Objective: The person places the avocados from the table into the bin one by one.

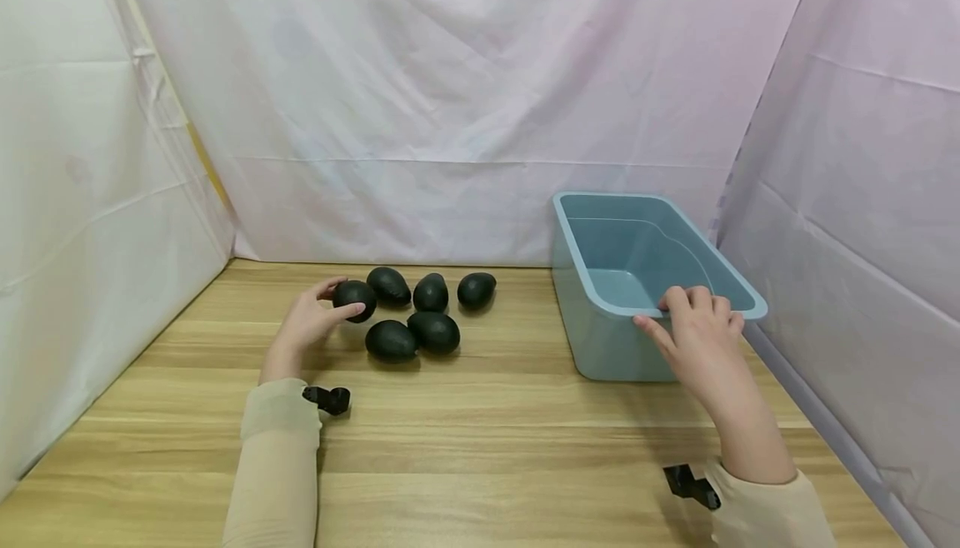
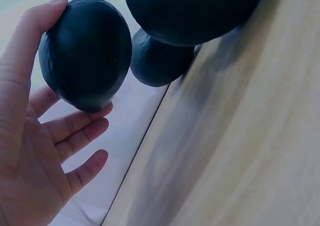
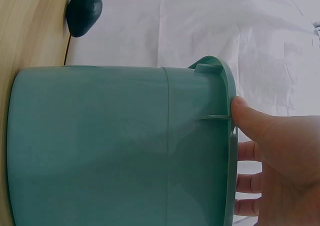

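Observation:
Between the thumb and fingers of my left hand (image 1: 306,325) is a dark green avocado (image 1: 354,301), pinched at the left end of a group. The left wrist view shows this avocado (image 2: 86,53) with the thumb on one side and fingertips on the other. Several more avocados lie close by on the table, among them one behind (image 1: 388,286) and one in front (image 1: 391,341). My right hand (image 1: 703,348) grips the near rim of a blue-green plastic bin (image 1: 573,281), fingers over the edge and thumb outside, as the right wrist view of the bin (image 3: 100,146) also shows.
The wooden table (image 1: 480,465) ends at a white cloth backdrop (image 1: 420,115). More white cloth hangs at the left (image 1: 82,198) and right (image 1: 862,198). The tall bin stands at the right; only bare inner walls and floor are visible inside it.

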### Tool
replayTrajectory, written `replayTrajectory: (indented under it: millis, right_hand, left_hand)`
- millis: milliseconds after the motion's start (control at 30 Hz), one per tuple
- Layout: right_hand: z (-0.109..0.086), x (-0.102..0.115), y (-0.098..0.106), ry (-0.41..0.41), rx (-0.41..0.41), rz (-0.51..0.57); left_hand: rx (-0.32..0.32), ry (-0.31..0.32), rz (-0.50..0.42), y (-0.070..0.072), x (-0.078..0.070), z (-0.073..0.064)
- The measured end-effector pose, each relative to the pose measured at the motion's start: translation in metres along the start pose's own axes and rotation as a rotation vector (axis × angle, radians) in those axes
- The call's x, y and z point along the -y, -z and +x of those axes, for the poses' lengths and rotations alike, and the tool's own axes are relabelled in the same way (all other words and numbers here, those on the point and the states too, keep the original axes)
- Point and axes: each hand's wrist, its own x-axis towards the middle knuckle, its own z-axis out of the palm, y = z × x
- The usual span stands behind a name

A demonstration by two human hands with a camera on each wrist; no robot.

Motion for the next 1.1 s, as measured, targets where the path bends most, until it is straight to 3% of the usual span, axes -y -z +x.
replayTrajectory:
  millis: [700,1100]
  right_hand:
    - [0.001,0.000,0.000,-0.001,-0.009,-0.022]
    - [0.000,0.000,-0.001,-0.007,-0.012,-0.022]
  left_hand:
    - [-0.023,-0.037,0.026,0.006,-0.021,0.002]
    - [-0.017,-0.065,0.027,0.000,-0.038,0.002]
